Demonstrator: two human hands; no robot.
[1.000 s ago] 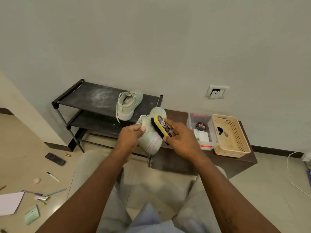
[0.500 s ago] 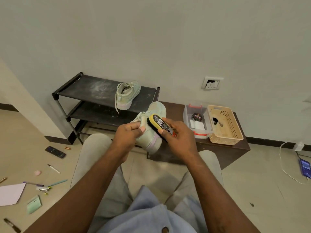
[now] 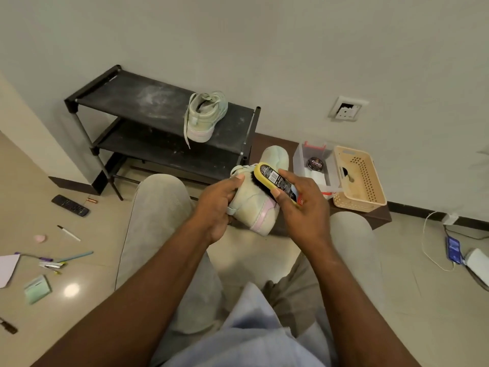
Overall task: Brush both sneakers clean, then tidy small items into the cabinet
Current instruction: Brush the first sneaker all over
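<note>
Hidden: my left hand (image 3: 218,207) covers the heel end of the held sneaker (image 3: 252,205), fingers curled round the collar, thumb on top. The sneaker is up in front of my knees, toe pointing away. My right hand (image 3: 304,209) wraps the yellow shoe brush (image 3: 272,178), black bristles pressed on the sneaker's side. The brush label is too blurry to read, and the contact is partly behind my thumb.

The second sneaker (image 3: 205,115) sits heel toward me on the top shelf of the black shoe rack (image 3: 132,102), lace hanging over the edge. The brown cabinet (image 3: 378,217) is mostly behind my hands, and I can't see any doors. On it are a clear box (image 3: 300,160) with a polish tin (image 3: 315,163) and, touching it, a beige basket (image 3: 357,205).

On the floor to the left: remote (image 3: 70,205), battery (image 3: 91,200), marker (image 3: 68,233), pink eraser (image 3: 40,238), pens (image 3: 76,256), green pad (image 3: 37,288). The paper (image 3: 8,268) is cut by the frame edge. A phone (image 3: 453,249) on a cable lies at right. There is open tile between my left knee and the scattered items.
</note>
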